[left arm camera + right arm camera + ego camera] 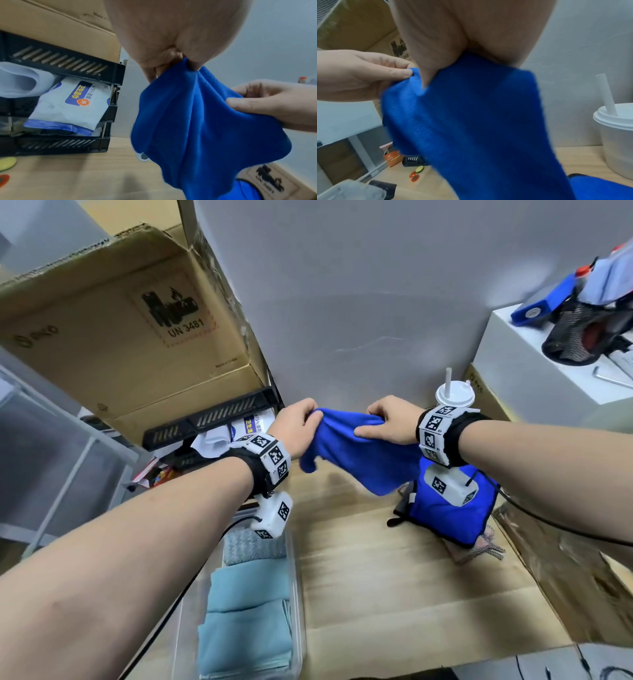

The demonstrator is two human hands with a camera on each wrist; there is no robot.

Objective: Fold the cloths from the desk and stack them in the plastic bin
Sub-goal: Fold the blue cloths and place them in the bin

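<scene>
A bright blue cloth (pixel 356 453) hangs above the wooden desk (pixel 394 577), held up by both hands. My left hand (pixel 301 422) pinches its left top edge; the wrist view shows that hand (pixel 171 59) bunched on the blue cloth (pixel 197 121). My right hand (pixel 390 419) grips the right top edge, thumb pressed on the fabric; its wrist view shows the blue cloth (pixel 479 121) draping down. More blue fabric (pixel 452 508) lies on the desk under the right wrist. A clear plastic bin (pixel 298 594) at lower left holds folded teal cloths (pixel 246 611).
A large cardboard box (pixel 120 320) sits on a black slotted rack (pixel 212 419) at the left, with a wipes pack (pixel 72 105) inside. A white lidded cup with a straw (pixel 454 395) stands behind my right wrist. A white box (pixel 534 364) with clutter is at right.
</scene>
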